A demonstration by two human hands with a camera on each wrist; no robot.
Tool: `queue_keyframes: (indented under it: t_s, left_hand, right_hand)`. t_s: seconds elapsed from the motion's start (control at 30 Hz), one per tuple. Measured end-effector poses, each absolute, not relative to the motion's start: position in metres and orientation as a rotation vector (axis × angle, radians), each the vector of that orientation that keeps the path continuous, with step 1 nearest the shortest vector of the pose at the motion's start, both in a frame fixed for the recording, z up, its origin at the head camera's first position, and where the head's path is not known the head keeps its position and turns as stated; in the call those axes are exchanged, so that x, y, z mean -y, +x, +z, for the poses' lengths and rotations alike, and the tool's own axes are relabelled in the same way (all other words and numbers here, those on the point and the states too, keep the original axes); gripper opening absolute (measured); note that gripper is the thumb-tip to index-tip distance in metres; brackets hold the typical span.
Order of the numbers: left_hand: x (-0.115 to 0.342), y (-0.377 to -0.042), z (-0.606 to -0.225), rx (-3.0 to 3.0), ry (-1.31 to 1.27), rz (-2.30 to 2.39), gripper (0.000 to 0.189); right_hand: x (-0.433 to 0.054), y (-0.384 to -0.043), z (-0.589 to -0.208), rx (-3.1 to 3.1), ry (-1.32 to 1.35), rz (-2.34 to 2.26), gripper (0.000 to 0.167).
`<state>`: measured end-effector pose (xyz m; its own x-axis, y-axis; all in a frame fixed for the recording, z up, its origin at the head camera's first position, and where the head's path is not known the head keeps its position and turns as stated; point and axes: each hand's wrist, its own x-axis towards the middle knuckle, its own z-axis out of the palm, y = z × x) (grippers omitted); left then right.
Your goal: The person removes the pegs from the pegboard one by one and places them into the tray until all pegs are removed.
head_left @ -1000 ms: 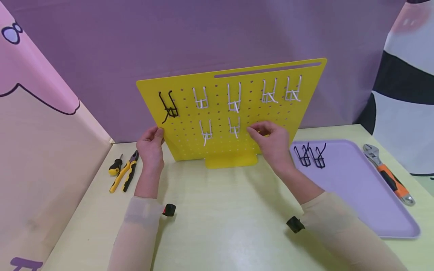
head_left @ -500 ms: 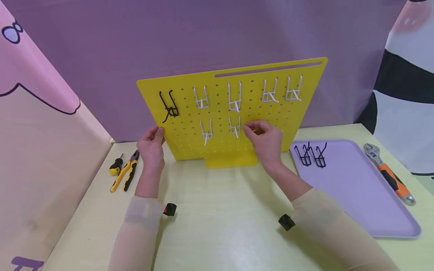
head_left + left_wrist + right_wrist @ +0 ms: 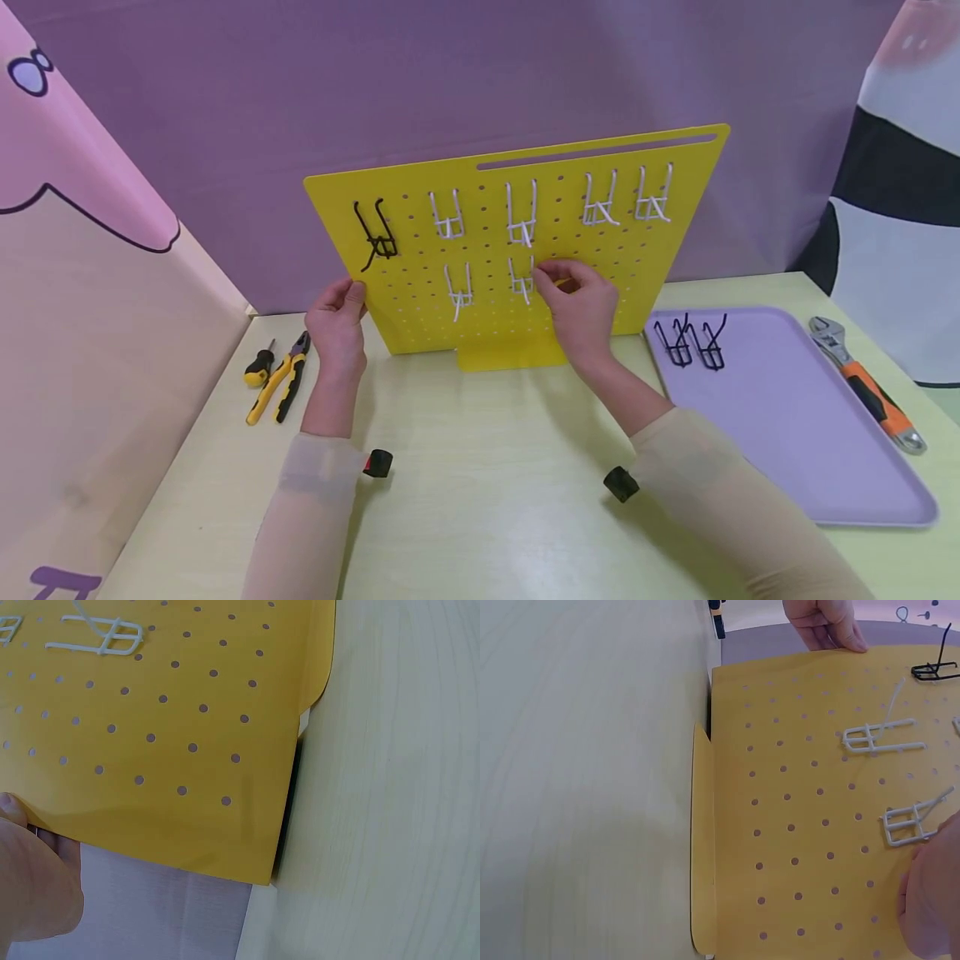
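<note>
A yellow pegboard (image 3: 420, 317) stands tilted on the table, carrying several white wire hooks and one black wire hook (image 3: 381, 246) at its upper left. My left hand (image 3: 335, 325) grips the board's left edge, thumb in front and fingers behind; the left wrist view shows this hand (image 3: 37, 877) at the edge too. At the right side of the lower white hook (image 3: 521, 285) my right hand (image 3: 581, 312) has its thumb and forefinger curled together, seeming to pinch the wire. The fingertips are partly hidden in the right wrist view, where the hook (image 3: 906, 825) meets the hand (image 3: 934, 892).
A lilac tray (image 3: 780, 433) at the right bears two black wire hooks (image 3: 692, 346). Beyond it lies an orange-handled adjustable wrench (image 3: 870, 387). Pliers (image 3: 279, 383) and a short screwdriver (image 3: 259, 367) lie on the left. A purple backdrop (image 3: 480, 75) rises behind the board.
My right hand has moved left across the board, from bare perforated surface to the right side of the lower white hook. The left hand keeps its grip on the edge.
</note>
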<state>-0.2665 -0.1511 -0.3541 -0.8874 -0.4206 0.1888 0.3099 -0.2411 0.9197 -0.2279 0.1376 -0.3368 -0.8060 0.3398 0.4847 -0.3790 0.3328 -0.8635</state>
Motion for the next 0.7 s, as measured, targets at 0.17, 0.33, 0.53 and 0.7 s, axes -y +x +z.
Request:
queue_keyframes:
  t_s: [0.17,0.33,0.53,0.7]
  left_hand:
    - [0.151,-0.267,-0.354,1.564,0.126,-2.165,0.029]
    - [0.151,-0.266,-0.354,1.563,0.123,-2.166,0.029]
    - [0.151,-0.265,-0.354,1.572,0.123,-2.166,0.028]
    - [0.151,-0.264,-0.353,1.565,0.14,-2.177,0.025]
  right_hand:
    - [-0.134,-0.23,-0.336,1.953,0.046,1.543,0.019]
    - [-0.13,-0.232,-0.334,1.911,0.058,1.546,0.017]
    - [-0.126,-0.234,-0.334,1.906,0.024,1.509,0.014]
    - [-0.124,-0.237,-0.336,1.885,0.028,1.472,0.01]
